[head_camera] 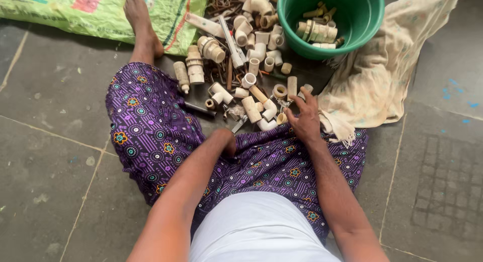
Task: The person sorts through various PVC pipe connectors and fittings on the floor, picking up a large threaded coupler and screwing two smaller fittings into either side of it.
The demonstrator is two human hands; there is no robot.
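Observation:
I sit on the floor in purple patterned cloth (151,126). A heap of cream plastic pipe fittings (246,55) lies in front of me. My right hand (303,117) rests at the heap's near edge, fingers spread over a small ring-shaped fitting (280,118) and a short elbow piece (268,122); whether it grips one I cannot tell. My left hand (225,141) is curled into a fist on my lap, close to the nearest fittings; anything inside it is hidden.
A green plastic tub (372,20) holding several fittings stands at the top right. A cream cloth (382,76) lies right of the heap. A green printed sack (100,10) lies top left, with my bare foot (142,25) on it. Rusty metal bits (221,5) mix into the pile.

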